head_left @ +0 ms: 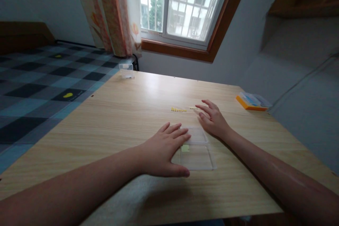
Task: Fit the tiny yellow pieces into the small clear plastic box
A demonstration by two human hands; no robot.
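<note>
My left hand (165, 150) lies flat with fingers stretched out on the left side of a clear plastic box (197, 157) that rests open on the wooden table (124, 120). A small yellow-green piece (185, 148) sits inside the box by my fingertips. My right hand (213, 120) hovers just beyond the box's far half (197, 135), fingers spread and empty. A short row of small yellow pieces (178, 109) lies on the table ahead of it, and a second, paler strip (194, 108) is next to my right fingertips.
A small clear container (126, 70) stands at the table's far left corner. An orange-edged flat case (251, 101) lies at the far right edge. A bed with a checked blue cover (39, 81) adjoins the table's left side. A window and curtain are behind.
</note>
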